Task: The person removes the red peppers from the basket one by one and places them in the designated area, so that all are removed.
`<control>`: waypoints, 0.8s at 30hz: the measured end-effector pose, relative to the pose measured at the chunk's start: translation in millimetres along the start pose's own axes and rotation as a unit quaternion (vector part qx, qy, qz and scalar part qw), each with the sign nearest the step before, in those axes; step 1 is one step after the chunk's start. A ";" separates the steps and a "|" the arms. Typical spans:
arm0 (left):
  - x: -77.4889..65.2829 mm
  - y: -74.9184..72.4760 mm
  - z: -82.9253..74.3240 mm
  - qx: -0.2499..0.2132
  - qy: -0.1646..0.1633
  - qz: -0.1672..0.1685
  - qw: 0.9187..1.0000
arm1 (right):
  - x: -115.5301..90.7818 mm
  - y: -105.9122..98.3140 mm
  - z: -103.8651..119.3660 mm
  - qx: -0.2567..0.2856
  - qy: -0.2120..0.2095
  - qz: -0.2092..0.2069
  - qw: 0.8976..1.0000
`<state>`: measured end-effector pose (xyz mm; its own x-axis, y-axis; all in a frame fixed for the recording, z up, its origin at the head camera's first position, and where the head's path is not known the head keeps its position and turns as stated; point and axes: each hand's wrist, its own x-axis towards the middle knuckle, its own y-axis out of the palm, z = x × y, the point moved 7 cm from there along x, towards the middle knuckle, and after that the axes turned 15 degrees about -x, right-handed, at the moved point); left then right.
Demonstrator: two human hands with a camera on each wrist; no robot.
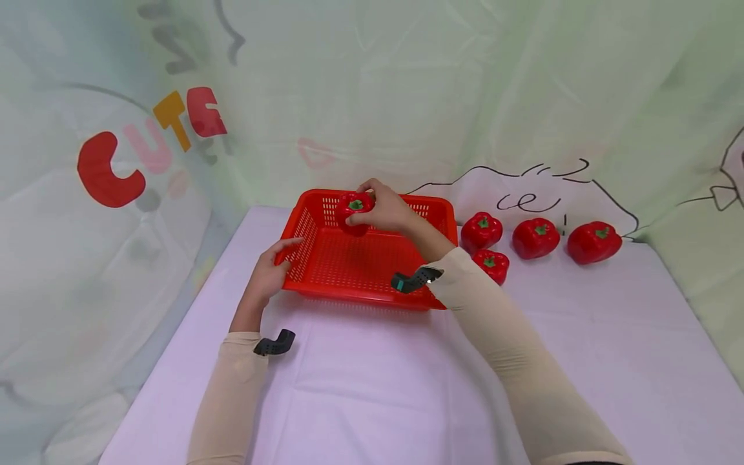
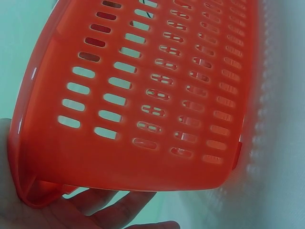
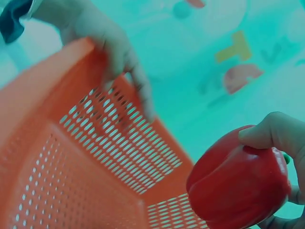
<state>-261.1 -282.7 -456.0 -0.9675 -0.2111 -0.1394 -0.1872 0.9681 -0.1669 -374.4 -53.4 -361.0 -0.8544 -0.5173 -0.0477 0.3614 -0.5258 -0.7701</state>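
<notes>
A red bell pepper (image 1: 355, 206) with a green stem is gripped by my right hand (image 1: 383, 205), raised over the far left part of a red plastic basket (image 1: 366, 298). The right wrist view shows the thumb lying across the pepper (image 3: 238, 181) near its stem end. My left hand (image 1: 270, 271) holds the basket at its near left corner. In the left wrist view, that hand (image 2: 52, 214) wraps the corner below the slotted wall (image 2: 143, 167), some fingers partly hidden behind it. No other pepper shows in the basket.
Right of the basket, several more red bell peppers lie on the white-covered table (image 1: 372, 387): one by the rim (image 1: 482, 231), one nearer (image 1: 491, 265) partly behind my right sleeve, and others (image 1: 536, 237) further right. A printed curtain (image 1: 372, 97) hangs behind.
</notes>
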 end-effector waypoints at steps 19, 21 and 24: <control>-5.0 0.2 -3.0 0.001 0.002 0.004 1.000 | -147.9 -69.3 -61.5 -0.044 0.097 -0.211 0.972; -4.7 0.4 -2.8 0.001 0.003 0.002 1.000 | -161.5 -74.5 -70.0 -0.066 0.107 -0.224 0.966; -4.1 2.4 -2.7 -0.004 0.003 0.004 1.000 | -182.3 -84.3 -89.4 -0.073 0.128 -0.238 0.960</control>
<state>-258.1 -279.1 -453.2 -0.9700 -0.2019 -0.1356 -0.1801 0.9710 -0.1574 -282.5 145.6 -344.3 -0.9803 -0.0484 0.1917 -0.1337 -0.5518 -0.8232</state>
